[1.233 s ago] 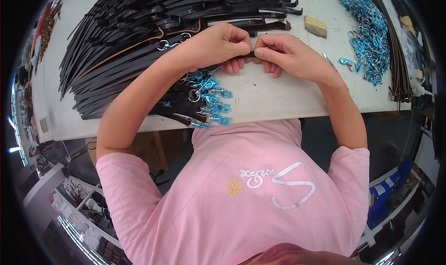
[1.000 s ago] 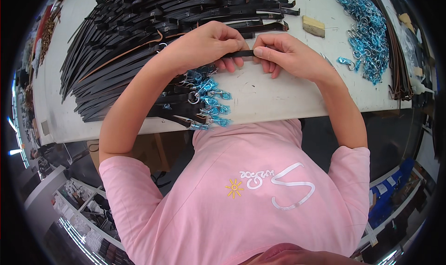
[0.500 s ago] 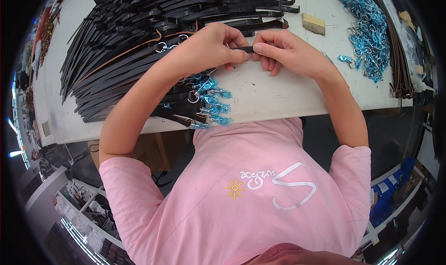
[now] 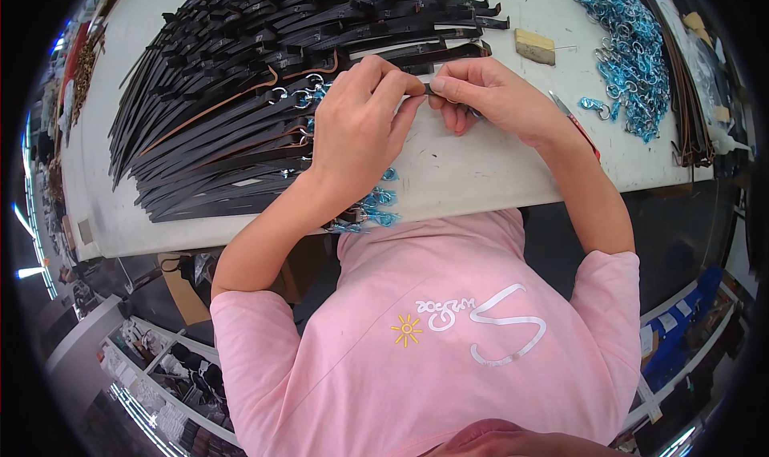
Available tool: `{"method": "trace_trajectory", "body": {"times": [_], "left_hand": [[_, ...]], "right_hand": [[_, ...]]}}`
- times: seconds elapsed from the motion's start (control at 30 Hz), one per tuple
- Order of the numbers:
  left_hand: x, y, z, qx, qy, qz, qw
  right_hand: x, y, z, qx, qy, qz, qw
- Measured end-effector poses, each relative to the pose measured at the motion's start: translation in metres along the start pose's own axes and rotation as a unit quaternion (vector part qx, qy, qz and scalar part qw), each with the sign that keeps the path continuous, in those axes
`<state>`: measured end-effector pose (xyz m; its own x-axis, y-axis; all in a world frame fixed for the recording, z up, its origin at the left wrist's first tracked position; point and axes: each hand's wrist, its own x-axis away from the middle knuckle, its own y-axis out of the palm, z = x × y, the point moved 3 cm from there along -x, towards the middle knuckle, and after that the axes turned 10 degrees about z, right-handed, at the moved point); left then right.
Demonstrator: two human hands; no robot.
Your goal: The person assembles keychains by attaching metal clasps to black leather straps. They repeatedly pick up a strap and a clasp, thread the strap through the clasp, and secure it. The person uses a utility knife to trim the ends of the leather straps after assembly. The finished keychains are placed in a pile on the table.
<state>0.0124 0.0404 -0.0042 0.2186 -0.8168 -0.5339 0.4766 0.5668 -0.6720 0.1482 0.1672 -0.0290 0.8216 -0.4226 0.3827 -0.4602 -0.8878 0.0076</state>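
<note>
Above the table's middle, both hands meet at the end of a black strap (image 4: 427,89). My left hand (image 4: 360,120) has its thumb and fingertips pinched at the strap's left side; its back hides most of the strap. From the other side, my right hand (image 4: 489,92) closes thumb and forefinger on the tip, its other fingers curled under. Just left of my hands lie rows of black straps (image 4: 216,157), some with metal rings and snap hooks in blue film (image 4: 376,209) at their ends.
More black straps (image 4: 320,32) are piled at the far left. A yellowish block (image 4: 534,47) with a thin pin stands beyond my right hand. Film-wrapped snap hooks (image 4: 633,56) heap up at the right, near brown straps (image 4: 687,120). A red-handled tool (image 4: 583,132) lies beside my right forearm.
My left hand has turned more upright and its forearm has swung to the right. The right hand stays near its place, and the red-handled tool now shows beside it.
</note>
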Motion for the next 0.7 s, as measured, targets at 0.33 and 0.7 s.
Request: {"method": "trace_trajectory", "body": {"times": [0.33, 0.7], "left_hand": [[-0.013, -0.001, 0.004, -0.002, 0.066, -0.084, 0.994], [0.025, -0.003, 0.039, 0.112, 0.096, -0.322, 0.935]], "right_hand": [[-0.003, 0.001, 0.007, 0.027, -0.022, 0.003, 0.999], [-0.003, 0.001, 0.004, 0.038, -0.014, -0.009, 0.999]]}}
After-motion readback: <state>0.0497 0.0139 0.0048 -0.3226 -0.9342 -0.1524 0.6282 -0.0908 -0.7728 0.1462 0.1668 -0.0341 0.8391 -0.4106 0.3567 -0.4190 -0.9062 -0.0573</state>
